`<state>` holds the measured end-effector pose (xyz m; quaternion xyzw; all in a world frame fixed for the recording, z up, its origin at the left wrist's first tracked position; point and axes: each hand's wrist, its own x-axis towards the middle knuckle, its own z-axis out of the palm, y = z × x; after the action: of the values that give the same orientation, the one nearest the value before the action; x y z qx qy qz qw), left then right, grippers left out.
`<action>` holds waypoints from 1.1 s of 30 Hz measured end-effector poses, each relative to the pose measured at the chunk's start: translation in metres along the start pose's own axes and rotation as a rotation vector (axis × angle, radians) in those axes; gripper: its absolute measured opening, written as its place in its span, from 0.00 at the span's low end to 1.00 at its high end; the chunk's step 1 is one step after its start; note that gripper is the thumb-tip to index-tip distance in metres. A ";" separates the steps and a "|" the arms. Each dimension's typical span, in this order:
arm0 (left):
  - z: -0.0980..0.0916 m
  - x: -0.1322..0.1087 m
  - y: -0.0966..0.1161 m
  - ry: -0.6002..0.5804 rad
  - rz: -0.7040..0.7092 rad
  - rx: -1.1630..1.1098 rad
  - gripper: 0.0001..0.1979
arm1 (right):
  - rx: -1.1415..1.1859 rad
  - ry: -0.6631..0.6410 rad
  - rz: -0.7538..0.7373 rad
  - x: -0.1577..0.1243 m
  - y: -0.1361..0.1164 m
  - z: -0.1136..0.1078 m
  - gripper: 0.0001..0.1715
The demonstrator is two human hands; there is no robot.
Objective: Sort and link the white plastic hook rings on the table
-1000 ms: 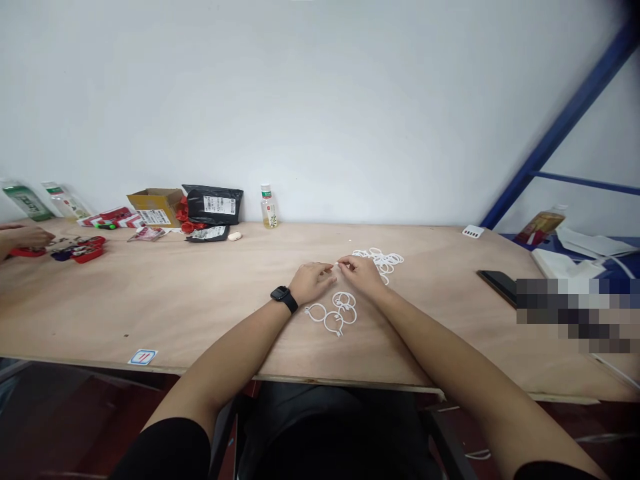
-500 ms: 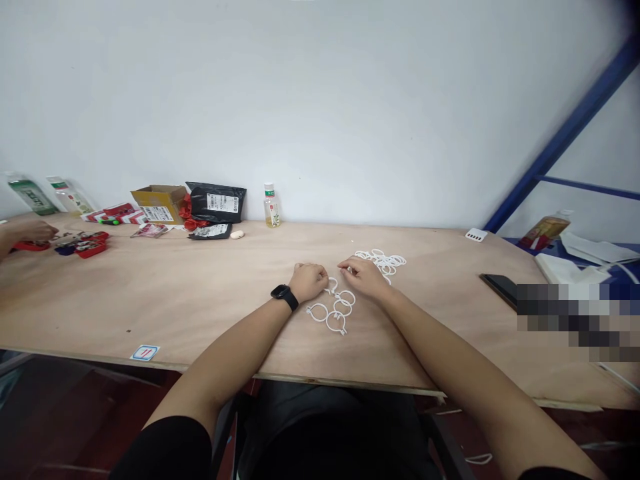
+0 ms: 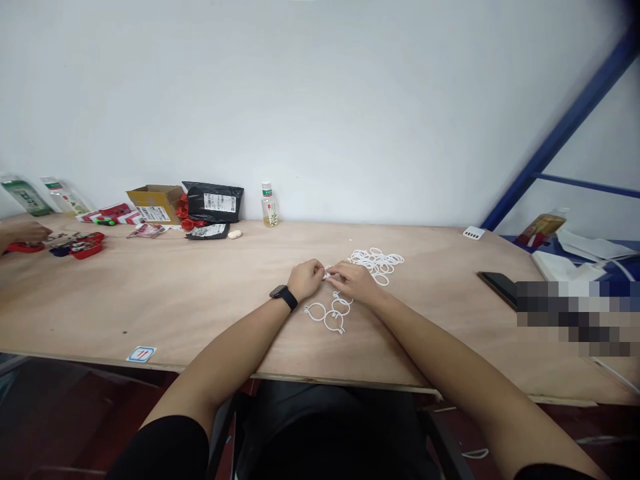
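My left hand point(image 3: 306, 279), with a black watch at the wrist, pinches a white plastic ring point(image 3: 327, 273) above the table. My right hand point(image 3: 357, 281) meets it from the right, its thumb and fingertips closed on the same ring. Most of that ring is hidden by my fingers. Just below my hands lie several white rings with small eyelet tabs, among them a ring point(image 3: 315, 312) at the left and a ring point(image 3: 334, 321) nearest me. Behind my right hand is a loose pile of white rings point(image 3: 383, 260).
A bottle point(image 3: 270, 208), a black parcel point(image 3: 214, 202) and an open carton point(image 3: 156, 205) stand along the wall. Another person's hand point(image 3: 27, 232) is over red trays point(image 3: 87, 248) at far left. A phone point(image 3: 497, 288) lies to the right on the wooden table point(image 3: 200, 287).
My right hand has moved left and its fingertips have come together with my left hand's at the white ring. The camera view has shifted slightly.
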<state>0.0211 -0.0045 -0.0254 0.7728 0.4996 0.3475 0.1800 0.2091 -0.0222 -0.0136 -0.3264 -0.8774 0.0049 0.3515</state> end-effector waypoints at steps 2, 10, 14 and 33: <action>-0.001 0.000 0.000 0.017 0.044 -0.014 0.09 | 0.013 0.018 0.017 0.000 0.001 0.000 0.13; -0.006 -0.001 0.007 0.145 0.331 -0.030 0.09 | 0.141 0.123 0.173 0.001 0.010 0.004 0.14; -0.007 -0.001 0.008 0.164 0.339 -0.006 0.09 | 0.239 0.107 0.234 0.002 0.011 0.003 0.13; -0.006 -0.004 0.009 0.110 0.345 0.069 0.08 | 0.416 0.079 0.405 0.003 0.010 0.007 0.12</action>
<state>0.0220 -0.0123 -0.0169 0.8327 0.3803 0.3976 0.0632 0.2083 -0.0112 -0.0191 -0.4157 -0.7602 0.2423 0.4365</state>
